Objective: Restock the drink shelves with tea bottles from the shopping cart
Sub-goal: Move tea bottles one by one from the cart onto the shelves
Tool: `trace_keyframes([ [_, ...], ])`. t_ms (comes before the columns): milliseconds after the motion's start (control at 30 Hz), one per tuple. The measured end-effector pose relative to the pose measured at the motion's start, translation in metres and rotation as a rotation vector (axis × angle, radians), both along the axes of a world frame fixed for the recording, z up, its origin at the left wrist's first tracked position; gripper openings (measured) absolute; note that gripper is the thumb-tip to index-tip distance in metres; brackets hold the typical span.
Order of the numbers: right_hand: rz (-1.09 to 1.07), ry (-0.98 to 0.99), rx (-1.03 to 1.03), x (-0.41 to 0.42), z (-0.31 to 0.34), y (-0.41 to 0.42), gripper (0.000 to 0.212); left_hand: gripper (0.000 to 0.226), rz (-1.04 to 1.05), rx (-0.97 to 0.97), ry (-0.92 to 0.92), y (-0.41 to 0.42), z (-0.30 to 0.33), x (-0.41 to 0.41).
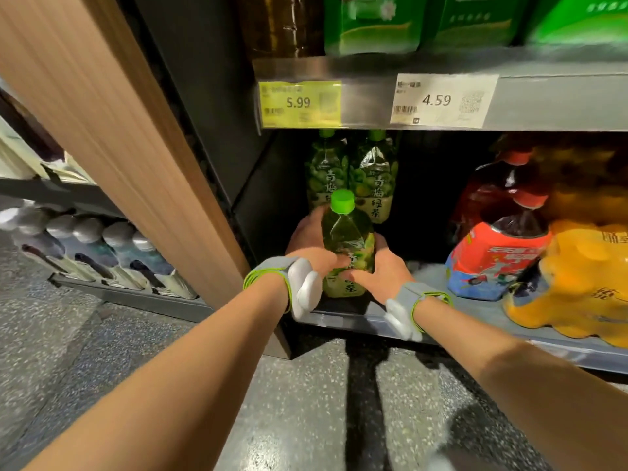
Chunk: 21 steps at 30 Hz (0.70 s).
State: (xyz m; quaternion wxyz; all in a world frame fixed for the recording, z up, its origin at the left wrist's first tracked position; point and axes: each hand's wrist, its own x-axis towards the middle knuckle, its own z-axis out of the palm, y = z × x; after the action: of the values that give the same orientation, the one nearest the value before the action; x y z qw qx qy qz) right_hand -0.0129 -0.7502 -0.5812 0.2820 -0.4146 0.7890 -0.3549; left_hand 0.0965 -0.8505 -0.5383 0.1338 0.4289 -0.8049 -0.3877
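A green tea bottle [344, 236] with a bright green cap stands upright at the front left of the low grey shelf [438, 278]. My left hand [311, 244] wraps around its left side and my right hand [380, 270] grips its right side, thumbs over the label. Two more green tea bottles [353, 171] of the same kind stand side by side right behind it, deeper in the shelf. The shopping cart is out of view.
Red-capped dark tea bottles [499, 229] and shrink-wrapped orange drink packs [584, 277] fill the shelf to the right. The upper shelf edge carries price tags 5.99 [299, 103] and 4.59 [441, 100]. A wooden side panel [112, 130] borders the left, with more bottles [98, 253] beyond it.
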Motion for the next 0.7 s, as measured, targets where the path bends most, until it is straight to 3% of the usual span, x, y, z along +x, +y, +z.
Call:
trace_keyframes([
  [133, -0.008, -0.077, -0.077, 0.001, -0.01, -0.009, 0.083, 0.116, 0.096, 0.195, 0.328, 0.002, -0.029, 0.002],
  [300, 0.035, -0.113, -0.085, 0.008, -0.028, -0.02, 0.087, 0.108, 0.218, 0.438, 0.557, 0.005, -0.051, 0.0],
  [433, 0.027, -0.151, -0.131, 0.01, -0.04, -0.035, 0.086, 0.074, 0.331, 0.314, 0.326, 0.006, -0.065, 0.002],
  [533, 0.009, -0.158, -0.11, 0.014, -0.055, -0.042, 0.082, 0.067, 0.359, 0.261, 0.193, 0.004, -0.082, 0.005],
  [600, 0.004, -0.142, -0.094, 0.015, -0.062, -0.048, 0.08, 0.053, 0.386, 0.233, 0.163, 0.004, -0.087, 0.006],
  [700, 0.032, -0.033, -0.028, 0.01, -0.063, -0.056, 0.083, 0.061, 0.408, 0.243, 0.226, 0.0, -0.093, 0.003],
])
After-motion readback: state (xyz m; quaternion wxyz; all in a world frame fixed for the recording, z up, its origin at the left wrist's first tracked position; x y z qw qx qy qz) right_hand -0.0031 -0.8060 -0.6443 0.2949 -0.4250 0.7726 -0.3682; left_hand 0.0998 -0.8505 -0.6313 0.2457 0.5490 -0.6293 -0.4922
